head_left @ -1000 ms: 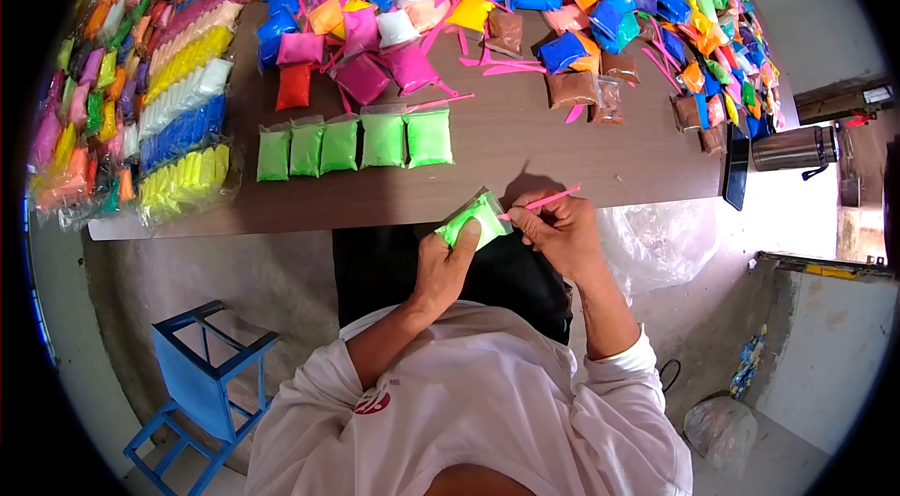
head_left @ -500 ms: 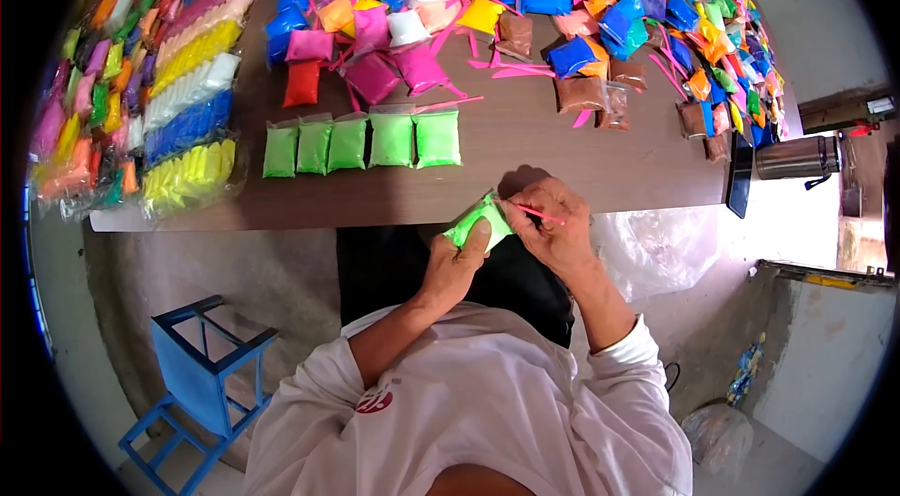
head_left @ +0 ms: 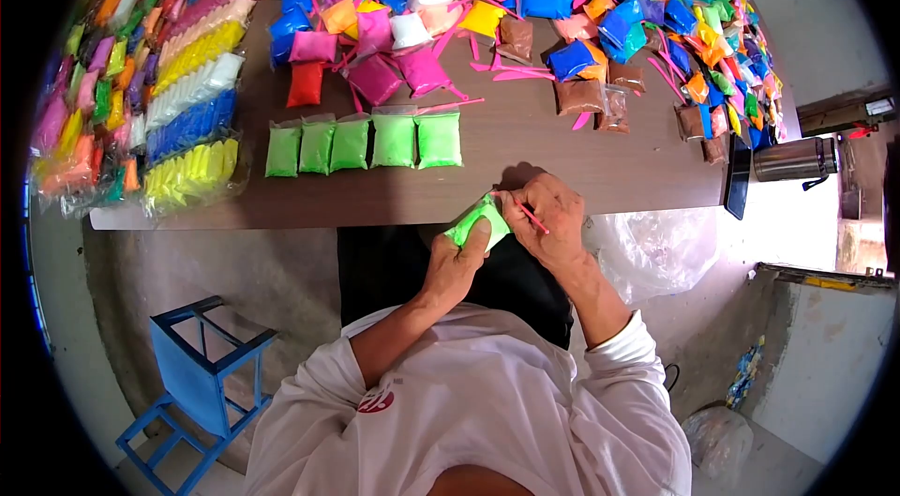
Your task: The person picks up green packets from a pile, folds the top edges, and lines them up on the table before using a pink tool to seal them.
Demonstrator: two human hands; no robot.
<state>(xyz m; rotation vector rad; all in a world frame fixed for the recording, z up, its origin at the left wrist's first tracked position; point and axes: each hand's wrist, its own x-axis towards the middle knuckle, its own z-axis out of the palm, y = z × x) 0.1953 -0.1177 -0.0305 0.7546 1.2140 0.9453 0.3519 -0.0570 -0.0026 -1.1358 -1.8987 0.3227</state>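
My left hand (head_left: 457, 263) is closed round a small clear bag of bright green clay-like material (head_left: 480, 226), with the thumb on its front. At the bag's upper corner, my right hand (head_left: 551, 222) is pinched, its fingertips against the bag's top edge. A thin pink plastic stick (head_left: 534, 218) is held in that same right hand and sticks out across the fingers. Both hands are just off the table's front edge, above my lap. Several similar green bags (head_left: 393, 140) lie in a row on the table beyond them.
On the brown table (head_left: 525, 144) lie heaped bags of many colours (head_left: 628, 18), with pink sticks (head_left: 520, 71) among them. Packed rows of bags (head_left: 192, 121) cover the left side. A steel flask (head_left: 797, 158) is at the right, and a blue stool (head_left: 202, 374) stands low left.
The pink stick has tilted more steeply in my right hand, and that hand has shifted slightly left and turned. My left hand keeps the green bag almost still.
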